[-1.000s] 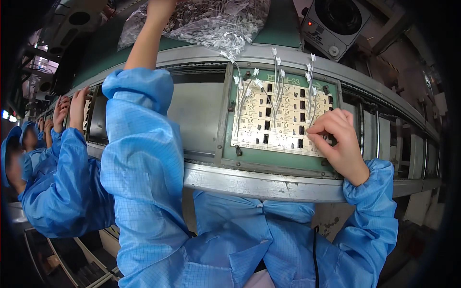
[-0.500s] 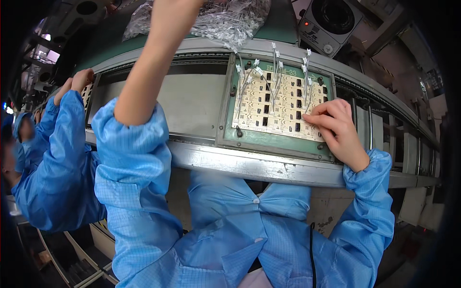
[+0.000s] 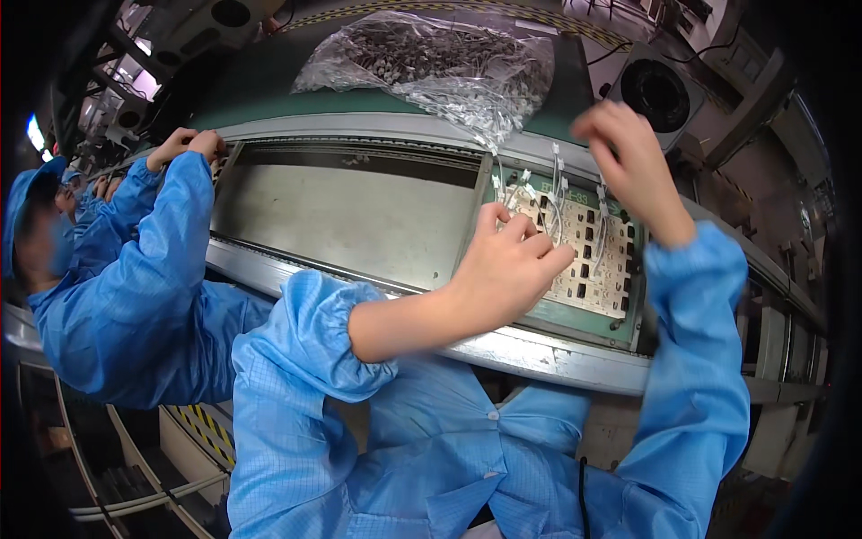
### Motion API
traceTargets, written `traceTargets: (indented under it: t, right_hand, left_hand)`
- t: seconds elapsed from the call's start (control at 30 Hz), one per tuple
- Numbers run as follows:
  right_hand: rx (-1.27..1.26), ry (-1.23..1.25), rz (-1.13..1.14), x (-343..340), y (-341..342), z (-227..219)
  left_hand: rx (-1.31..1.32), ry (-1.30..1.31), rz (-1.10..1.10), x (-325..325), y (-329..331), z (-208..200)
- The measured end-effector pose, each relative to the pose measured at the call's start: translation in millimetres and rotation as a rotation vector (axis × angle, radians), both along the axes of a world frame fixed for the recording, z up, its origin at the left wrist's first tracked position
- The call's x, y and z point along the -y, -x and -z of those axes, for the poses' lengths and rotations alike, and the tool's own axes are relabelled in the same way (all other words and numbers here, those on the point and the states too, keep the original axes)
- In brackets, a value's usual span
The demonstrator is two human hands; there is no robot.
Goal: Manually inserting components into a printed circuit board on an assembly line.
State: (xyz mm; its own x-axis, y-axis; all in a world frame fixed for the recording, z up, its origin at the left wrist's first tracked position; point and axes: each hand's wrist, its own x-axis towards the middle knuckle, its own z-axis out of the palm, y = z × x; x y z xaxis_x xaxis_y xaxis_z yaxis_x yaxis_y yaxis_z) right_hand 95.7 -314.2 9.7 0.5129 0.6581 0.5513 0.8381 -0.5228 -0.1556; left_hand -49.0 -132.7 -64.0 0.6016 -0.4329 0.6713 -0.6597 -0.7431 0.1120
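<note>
The left hand (image 3: pixel 516 260), which half a second ago was stretched far out past the rail (image 3: pixel 539 353) on the bag's side, has been brought down over the near left part of the board (image 3: pixel 603 289). The right hand (image 3: pixel 633 157), by which the board's right side was being pinched at, has been lifted clear and is now held beyond the far right corner, near the fan (image 3: pixel 654 94).

The left fingers are bent with the tips turned down; whether a lead is gripped cannot be told, as the tips are hidden behind the hand. The right thumb is parted from its loosely curled fingers, and nothing is seen between them, though that hand is blurred.

The board is seated on the green plate (image 3: pixel 584 326), its left columns partly covered by the left hand. Leads (image 3: pixel 558 166) are bunched upright along its far edge. The bag (image 3: pixel 431 72) of leads is left lying beyond the rail, one white end spilling toward the plate.

By this swap, contact with the board's right side seems to be released, and attention appears to be shifted to its left columns.
</note>
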Motion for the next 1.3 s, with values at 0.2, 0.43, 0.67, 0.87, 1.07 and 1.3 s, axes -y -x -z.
traceTargets:
  t: [0.2,0.43,0.67,0.87,1.07,1.3]
  right_hand:
    - [0.135,0.082,0.147,-103,-129,22]
    - [0.107,0.333,0.038,-144,-141,15]
    - [0.103,-0.124,-0.007,-144,-173,4]
    - [-0.223,-0.316,-0.212,-90,-223,-8]
    - [-0.817,-0.478,-0.499,-36,-136,-20]
    - [-0.655,-0.314,0.213,8,-97,14]
  left_hand:
    - [-0.116,0.017,-0.038,5,-3,10]
    - [-0.21,0.019,-0.067,0,8,-2]
    - [-0.242,0.078,-0.073,-4,15,-1]
    - [-0.283,0.092,-0.048,2,16,-16]
    - [-0.346,0.078,-0.081,0,17,-26]
    - [-0.335,0.085,-0.068,4,22,-22]
